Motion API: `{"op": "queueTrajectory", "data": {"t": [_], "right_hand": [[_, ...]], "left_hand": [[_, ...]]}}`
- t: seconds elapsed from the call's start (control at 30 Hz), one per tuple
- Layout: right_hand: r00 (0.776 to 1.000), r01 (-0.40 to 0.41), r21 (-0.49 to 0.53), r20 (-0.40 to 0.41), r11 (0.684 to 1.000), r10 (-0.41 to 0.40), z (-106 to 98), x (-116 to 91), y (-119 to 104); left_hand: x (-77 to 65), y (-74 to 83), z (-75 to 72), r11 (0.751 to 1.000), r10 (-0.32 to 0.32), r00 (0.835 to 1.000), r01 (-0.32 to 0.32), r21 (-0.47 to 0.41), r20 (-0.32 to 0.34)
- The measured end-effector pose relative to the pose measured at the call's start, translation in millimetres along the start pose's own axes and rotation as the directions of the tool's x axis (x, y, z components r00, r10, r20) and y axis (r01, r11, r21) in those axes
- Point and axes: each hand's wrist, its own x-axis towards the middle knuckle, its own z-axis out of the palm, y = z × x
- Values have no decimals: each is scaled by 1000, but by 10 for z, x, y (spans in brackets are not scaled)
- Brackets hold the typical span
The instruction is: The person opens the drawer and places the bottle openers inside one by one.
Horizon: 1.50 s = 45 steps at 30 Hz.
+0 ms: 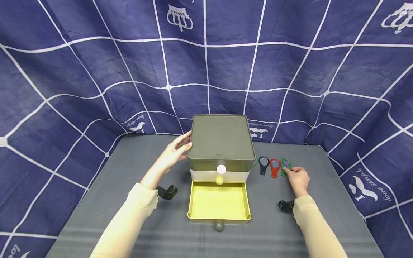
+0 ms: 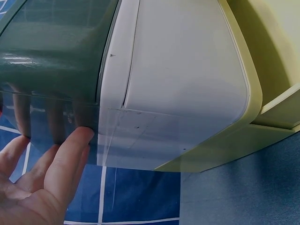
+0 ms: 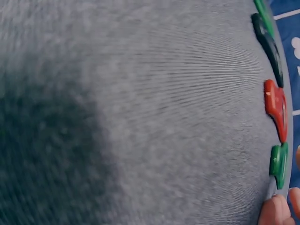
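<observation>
A small drawer cabinet (image 1: pixel 222 138) with a dark grey-green top stands on the table. Its bottom yellow drawer (image 1: pixel 219 202) is pulled out, showing a bare inside. My left hand (image 1: pixel 175 152) has its fingers spread at the cabinet's left side; in the left wrist view the fingertips (image 2: pixel 84 135) meet their reflections on the glossy dark wall. At the right end of a tool row, my right hand (image 1: pixel 297 178) has its fingertips at a green loop-headed tool (image 1: pixel 285 163). I cannot tell whether they pinch it.
Left of that green tool lie a red one (image 1: pixel 275 165) and a black one (image 1: pixel 263 163); another green one (image 1: pixel 256 162) is partly hidden by the cabinet. White (image 1: pixel 221 169), yellow (image 1: pixel 219 180) and grey (image 1: pixel 219 225) knobs stick out in front. A blue curtain (image 1: pixel 226 68) hangs behind.
</observation>
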Motion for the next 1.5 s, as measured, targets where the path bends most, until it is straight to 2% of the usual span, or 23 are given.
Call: {"op": "queueTrajectory", "data": {"t": [0.17, 0.4, 0.57, 0.87, 1.13, 1.27, 1.37, 1.43, 1.5], "right_hand": [[999, 44, -33, -26, 999, -44, 36, -25, -34], [1000, 23, -33, -18, 999, -23, 60, -39, -61], [999, 23, -44, -25, 999, -24, 4, -33, -78], [994, 13, -182, 109, 983, 7, -127, -20, -38], [984, -8, -119, 175, 993, 29, -198, -64, 38], [970, -9, -71, 241, 997, 26, -269, -114, 36], [949, 11, -15, 314, 1000, -5, -336, -175, -19], [926, 40, 32, 374, 999, -49, -384, -232, -77], [892, 70, 88, 440, 994, -101, -428, -307, -141]], "left_hand": [[1, -7, 14, 1000, 0, 1000, 0, -7, 1], [-13, -19, 18, 1000, -3, 1000, 3, -9, -5], [-15, -15, 15, 1000, -6, 1000, 6, -12, -8], [-8, -4, 12, 1000, -2, 1000, 1, -6, -6], [10, 0, 11, 1000, 6, 1000, -6, -5, -2], [12, -2, 8, 1000, 4, 1000, -4, -3, -4], [13, -7, 3, 1000, 4, 1000, -4, -4, -7], [14, -11, 1, 1000, 4, 1000, -4, -4, -8], [15, -14, -1, 1000, 5, 1000, -5, -6, -9]]}}
